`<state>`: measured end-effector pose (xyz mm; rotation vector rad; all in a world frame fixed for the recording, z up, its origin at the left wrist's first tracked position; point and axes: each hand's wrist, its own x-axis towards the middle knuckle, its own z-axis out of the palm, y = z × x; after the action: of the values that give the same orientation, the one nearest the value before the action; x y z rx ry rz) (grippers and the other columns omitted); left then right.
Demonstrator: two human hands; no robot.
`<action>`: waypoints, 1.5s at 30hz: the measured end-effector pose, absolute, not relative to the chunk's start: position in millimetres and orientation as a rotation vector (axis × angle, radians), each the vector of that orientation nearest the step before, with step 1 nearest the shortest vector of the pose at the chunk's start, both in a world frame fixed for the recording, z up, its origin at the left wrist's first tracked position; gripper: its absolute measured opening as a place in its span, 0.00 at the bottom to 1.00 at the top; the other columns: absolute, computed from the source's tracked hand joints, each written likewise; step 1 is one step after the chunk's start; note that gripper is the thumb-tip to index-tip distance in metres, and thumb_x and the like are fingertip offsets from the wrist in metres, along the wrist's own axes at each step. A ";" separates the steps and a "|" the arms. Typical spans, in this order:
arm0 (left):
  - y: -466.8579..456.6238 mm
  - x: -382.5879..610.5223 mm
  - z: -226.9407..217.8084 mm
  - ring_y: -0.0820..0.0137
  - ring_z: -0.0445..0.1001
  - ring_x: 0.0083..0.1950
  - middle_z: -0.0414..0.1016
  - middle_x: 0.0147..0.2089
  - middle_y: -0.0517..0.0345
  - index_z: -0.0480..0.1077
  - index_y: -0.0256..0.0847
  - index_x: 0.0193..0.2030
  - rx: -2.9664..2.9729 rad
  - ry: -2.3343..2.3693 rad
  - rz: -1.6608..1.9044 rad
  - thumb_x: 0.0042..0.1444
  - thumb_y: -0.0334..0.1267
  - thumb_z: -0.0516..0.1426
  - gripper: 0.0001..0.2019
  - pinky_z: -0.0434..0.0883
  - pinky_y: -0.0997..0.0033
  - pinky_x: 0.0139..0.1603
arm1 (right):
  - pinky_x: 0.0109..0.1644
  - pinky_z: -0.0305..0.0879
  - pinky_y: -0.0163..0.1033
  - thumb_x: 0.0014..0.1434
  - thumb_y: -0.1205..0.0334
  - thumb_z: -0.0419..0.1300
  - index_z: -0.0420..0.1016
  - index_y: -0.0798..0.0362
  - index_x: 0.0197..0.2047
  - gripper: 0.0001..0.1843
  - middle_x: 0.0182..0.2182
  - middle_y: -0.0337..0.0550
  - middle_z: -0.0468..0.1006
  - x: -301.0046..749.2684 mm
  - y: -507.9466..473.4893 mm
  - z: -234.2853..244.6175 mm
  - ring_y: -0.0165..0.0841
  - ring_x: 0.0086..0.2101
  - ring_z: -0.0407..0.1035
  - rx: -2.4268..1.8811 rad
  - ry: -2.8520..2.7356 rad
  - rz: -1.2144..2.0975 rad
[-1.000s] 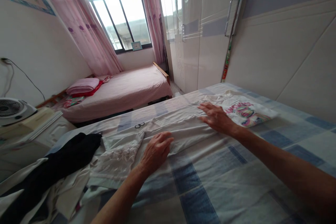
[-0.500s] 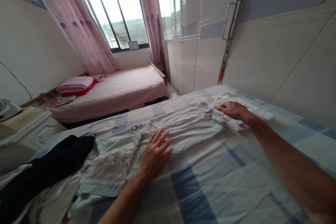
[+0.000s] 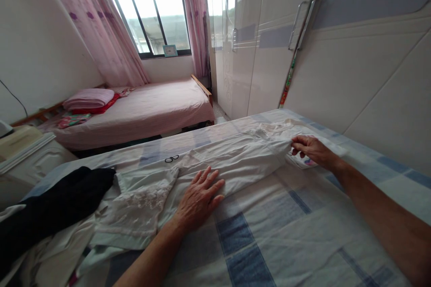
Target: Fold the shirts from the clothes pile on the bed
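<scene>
A thin white garment (image 3: 235, 157) with a lace panel lies spread lengthwise over the blue-and-white checked bedsheet (image 3: 303, 242). My left hand (image 3: 201, 195) rests flat on the middle of it, fingers spread. At the garment's right end, my right hand (image 3: 311, 149) pinches its edge between thumb and fingers, raising the cloth slightly. Partly under that hand is a folded white piece of clothing (image 3: 328, 143) with a coloured print. Black-framed loops like small hair ties (image 3: 171, 158) lie just beyond the garment.
Black clothing (image 3: 63, 197) and cream cloth (image 3: 55, 260) are heaped at the left. A white cabinet or box (image 3: 30, 157) stands beside the bed. Beyond are a pink-covered bed (image 3: 158, 107) and a window, with a tall white wardrobe (image 3: 363, 76) along the right.
My right hand has shifted slightly right and toward me, and now holds the garment's edge, lifting and drawing it over the printed clothing. My left hand stays flat. The view has shifted slightly.
</scene>
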<state>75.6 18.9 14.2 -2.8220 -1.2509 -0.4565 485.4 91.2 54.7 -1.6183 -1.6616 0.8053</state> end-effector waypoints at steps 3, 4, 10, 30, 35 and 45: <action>18.4 76.3 14.9 0.59 0.48 0.70 0.58 0.67 0.56 0.64 0.48 0.60 -2.828 -1.268 -0.454 0.64 0.47 0.47 0.20 0.53 0.50 0.67 | 0.31 0.64 0.37 0.54 0.46 0.52 0.67 0.51 0.37 0.17 0.27 0.41 0.75 497.2 89.3 48.7 0.32 0.27 0.68 -1.655 -1.653 0.813; 18.2 76.5 15.1 0.59 0.48 0.70 0.58 0.67 0.55 0.64 0.48 0.60 -2.830 -1.270 -0.455 0.64 0.48 0.47 0.20 0.53 0.50 0.67 | 0.32 0.65 0.38 0.55 0.48 0.50 0.67 0.50 0.38 0.16 0.28 0.41 0.75 499.5 88.6 45.7 0.32 0.28 0.69 -1.707 -1.669 0.793; 17.9 77.0 16.2 0.60 0.49 0.70 0.59 0.66 0.56 0.65 0.49 0.59 -2.834 -1.285 -0.488 0.64 0.48 0.47 0.20 0.53 0.52 0.67 | 0.47 0.64 0.46 0.51 0.66 0.49 0.71 0.52 0.34 0.11 0.41 0.52 0.75 491.7 91.5 41.6 0.44 0.44 0.69 -1.966 -1.991 0.003; 44.7 22.5 38.7 0.60 0.70 0.49 0.76 0.45 0.50 0.73 0.40 0.45 -2.310 -1.835 -0.531 0.59 0.36 0.52 0.11 0.64 0.54 0.55 | 0.52 0.63 0.50 0.56 0.49 0.49 0.77 0.50 0.40 0.20 0.46 0.47 0.76 417.8 160.1 33.2 0.44 0.50 0.66 -1.519 -2.408 0.054; 52.5 11.9 30.2 0.63 0.70 0.45 0.74 0.40 0.53 0.74 0.42 0.46 -2.279 -1.894 -0.523 0.58 0.33 0.52 0.12 0.66 0.62 0.50 | 0.46 0.65 0.42 0.55 0.48 0.49 0.75 0.50 0.35 0.19 0.40 0.45 0.78 418.2 167.6 37.5 0.39 0.41 0.71 -1.555 -2.247 0.239; 58.1 13.6 15.8 0.62 0.68 0.44 0.73 0.39 0.52 0.74 0.42 0.46 -2.182 -1.901 -0.607 0.59 0.31 0.50 0.13 0.65 0.63 0.49 | 0.49 0.62 0.53 0.57 0.53 0.46 0.73 0.54 0.35 0.18 0.41 0.52 0.77 394.7 169.1 35.3 0.46 0.47 0.67 -1.686 -2.170 -0.216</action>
<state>13.6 58.1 15.8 -2.1819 -1.9010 -0.6073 394.7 169.1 35.3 -1.6857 -2.1700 -0.2155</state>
